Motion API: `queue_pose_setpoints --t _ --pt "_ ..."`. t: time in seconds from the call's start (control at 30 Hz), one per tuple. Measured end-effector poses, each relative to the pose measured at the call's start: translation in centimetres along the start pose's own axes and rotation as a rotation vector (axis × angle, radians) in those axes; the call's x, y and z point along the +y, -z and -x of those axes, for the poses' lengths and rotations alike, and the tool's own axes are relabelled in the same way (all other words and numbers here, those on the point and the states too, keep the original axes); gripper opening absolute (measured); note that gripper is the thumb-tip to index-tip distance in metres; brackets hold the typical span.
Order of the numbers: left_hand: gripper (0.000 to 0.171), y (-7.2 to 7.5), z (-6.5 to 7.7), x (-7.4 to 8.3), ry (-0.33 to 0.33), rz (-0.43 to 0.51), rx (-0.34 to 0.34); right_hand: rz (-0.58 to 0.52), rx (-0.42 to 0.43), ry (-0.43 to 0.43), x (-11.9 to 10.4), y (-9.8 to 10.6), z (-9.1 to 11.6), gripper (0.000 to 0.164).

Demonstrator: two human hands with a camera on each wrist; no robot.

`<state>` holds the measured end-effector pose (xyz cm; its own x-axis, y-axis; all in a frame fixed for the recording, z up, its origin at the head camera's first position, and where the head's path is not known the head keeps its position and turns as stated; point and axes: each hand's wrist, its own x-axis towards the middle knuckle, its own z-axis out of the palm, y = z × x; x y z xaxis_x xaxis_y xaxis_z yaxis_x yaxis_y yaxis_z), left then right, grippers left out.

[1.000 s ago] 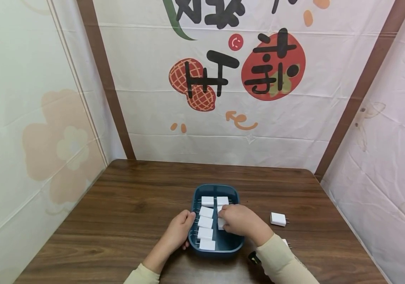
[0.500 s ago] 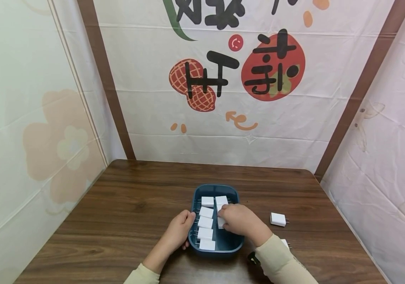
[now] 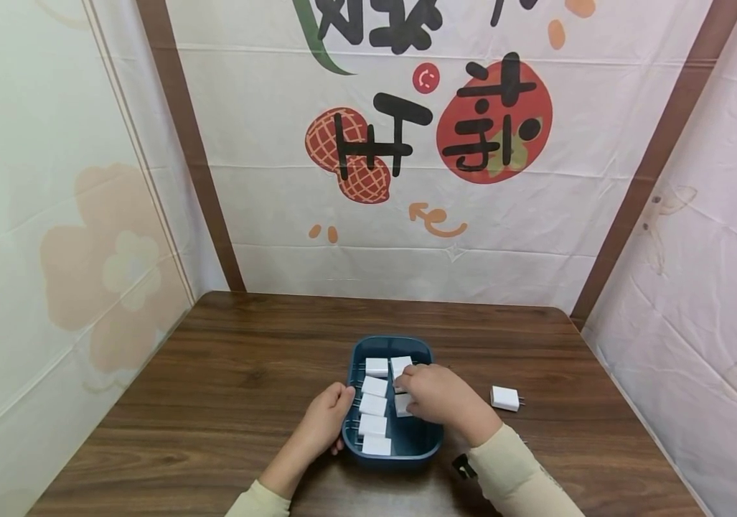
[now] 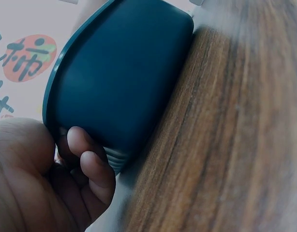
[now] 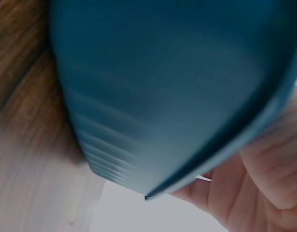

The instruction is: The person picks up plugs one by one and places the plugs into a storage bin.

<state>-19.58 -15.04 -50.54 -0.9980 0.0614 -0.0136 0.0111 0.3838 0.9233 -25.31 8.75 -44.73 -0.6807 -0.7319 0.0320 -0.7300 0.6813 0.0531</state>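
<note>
A dark blue plastic box [image 3: 400, 460] with a middle divider stands on the table. My left hand [image 3: 324, 418] grips its left rim, thumb on top and fingers bent against the outside wall, as the left wrist view shows. Along the left half of the box lies a column of several white plug chargers [image 3: 373, 405], prongs to the left. In the right half, my right hand [image 3: 447, 403] reaches over the rim. Its fingertips are on a white charger [image 3: 402, 405] below the top charger [image 3: 400, 365], and hide part of this column. The right wrist view shows mainly the box's outer wall [image 5: 153, 92].
One white charger [image 3: 505, 398] lies on the wooden table [image 3: 265, 359] right of the box. Prongs of another show beside the right sleeve [image 3: 504, 459], which hides its body. A printed cloth [image 3: 400, 266] hangs behind the table.
My right hand has shifted slightly away from me, up the right column. The chargers there sit slightly further left and askew. The left hand and box have stayed in place.
</note>
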Motion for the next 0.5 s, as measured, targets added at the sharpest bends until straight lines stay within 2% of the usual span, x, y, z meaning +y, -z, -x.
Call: queue_pose_setpoints --t 0.2,0.37,0.5 --pt "0.039 0.0 0.1 0.0 0.025 0.002 -0.001 0.01 0.025 0.007 0.1 1.3 0.6 0.038" --pt "0.04 0.0 -0.1 0.0 0.018 0.011 -0.003 0.044 0.064 0.004 0.2 2.7 1.5 0.04" --pt "0.039 -0.1 -0.2 0.0 0.027 0.014 -0.005 0.028 0.095 -0.01 0.3 3.8 2.4 0.04"
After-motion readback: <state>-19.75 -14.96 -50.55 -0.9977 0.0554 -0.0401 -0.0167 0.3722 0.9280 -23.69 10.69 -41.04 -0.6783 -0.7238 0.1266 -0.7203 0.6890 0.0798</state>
